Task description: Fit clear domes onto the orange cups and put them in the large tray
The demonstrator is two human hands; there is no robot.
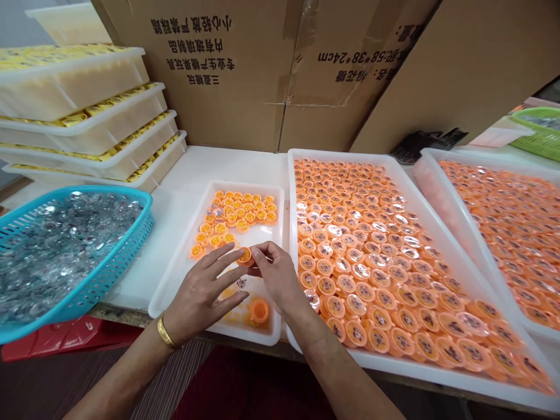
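Observation:
My right hand (275, 271) pinches a small orange cup (245, 256) with yellow bits inside, holding it above a white tray (168, 297). Close to its left side is my left hand (205, 291), fingers spread, with a gold bracelet at the wrist. A clear disc with a small printed picture (242, 283) shows between my left thumb and fingers; whether they touch it I cannot tell. Several orange cups with yellow contents (238, 210) stand toward the tray's far end. Another orange cup (259, 310) sits at the near end, beside scattered orange bits.
At left stands a blue basket (151, 216) of clear pieces, with stacked white trays (109, 131) of yellow items behind. Rightward, a large tray (292, 175) holds rows of orange cups with printed clear tops; another similar tray (431, 175) adjoins it. Cardboard boxes (245, 111) close off the back.

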